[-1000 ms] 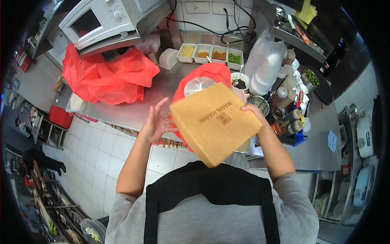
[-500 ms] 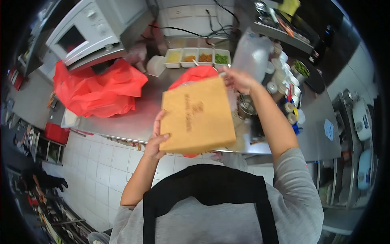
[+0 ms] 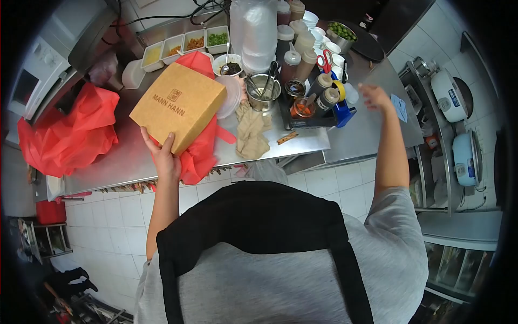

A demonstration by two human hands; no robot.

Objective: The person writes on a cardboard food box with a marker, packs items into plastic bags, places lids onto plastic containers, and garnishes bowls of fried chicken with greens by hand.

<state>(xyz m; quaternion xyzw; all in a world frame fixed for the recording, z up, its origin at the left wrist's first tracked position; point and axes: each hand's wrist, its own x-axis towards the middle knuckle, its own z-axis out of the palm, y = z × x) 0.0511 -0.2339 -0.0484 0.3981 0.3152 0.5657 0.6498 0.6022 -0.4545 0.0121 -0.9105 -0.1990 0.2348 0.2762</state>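
A brown cardboard box (image 3: pixel 178 105) printed "MANN HANN" is in my left hand (image 3: pixel 166 156), which grips its near edge and holds it tilted above the steel counter. Beneath the box lies a red bag (image 3: pixel 197 162), partly covered by it. My right hand (image 3: pixel 376 98) is off the box, stretched out to the right with fingers apart and nothing visible in it. Closest to that hand are a blue tape dispenser (image 3: pixel 345 116) with a yellow roll and a light-blue paper (image 3: pixel 399 108) on the counter.
Another red bag (image 3: pixel 75 132) is bunched on the left. White tubs of toppings (image 3: pixel 194 41) line the back. A metal pot (image 3: pixel 263 100) with utensils, a beige cloth (image 3: pixel 252 132), a clothespin (image 3: pixel 287 137), sauce bottles (image 3: pixel 305 59) and red-handled scissors (image 3: pixel 325 61) stand or lie mid-counter.
My right hand has let go of the box and moved right. My left hand keeps the box, now turned and more to the left in view. The camera view has shifted rightward.
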